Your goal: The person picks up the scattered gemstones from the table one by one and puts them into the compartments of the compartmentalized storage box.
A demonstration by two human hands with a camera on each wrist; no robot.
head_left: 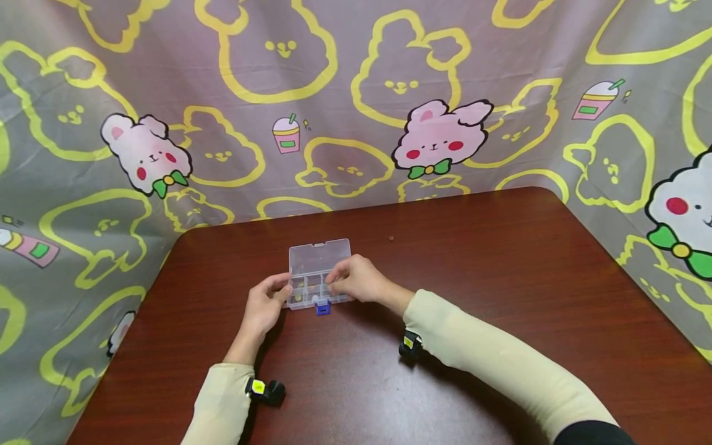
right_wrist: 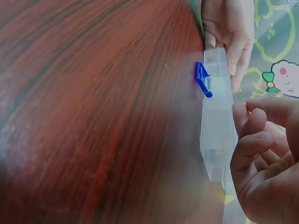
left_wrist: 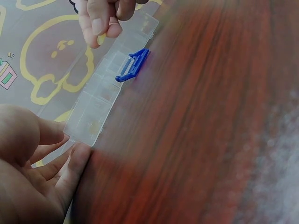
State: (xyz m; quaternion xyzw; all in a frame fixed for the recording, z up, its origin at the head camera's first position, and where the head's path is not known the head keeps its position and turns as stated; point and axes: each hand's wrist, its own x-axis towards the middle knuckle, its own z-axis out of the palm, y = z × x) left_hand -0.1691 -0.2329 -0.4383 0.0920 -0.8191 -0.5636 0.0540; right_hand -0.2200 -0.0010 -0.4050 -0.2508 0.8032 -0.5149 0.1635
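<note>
A clear plastic compartment box (head_left: 305,305) stands on the table with its lid (head_left: 319,258) raised at the back. Its blue latch (head_left: 323,308) hangs at the front. Small pale and yellowish pieces lie in some compartments. My left hand (head_left: 264,307) grips the box's left end between thumb and fingers. Over the right-hand compartments, my right hand (head_left: 358,279) pinches a small yellow piece (left_wrist: 101,38) between thumb and fingertips; its exact kind I cannot tell. In the right wrist view, the curled right fingers (right_wrist: 254,142) are close beside the box's open top.
One tiny brown piece (head_left: 391,238) lies on the dark wooden table (head_left: 500,266), behind and right of the box. A patterned curtain (head_left: 345,123) hangs along the table's back and sides. Each wrist carries a small black camera.
</note>
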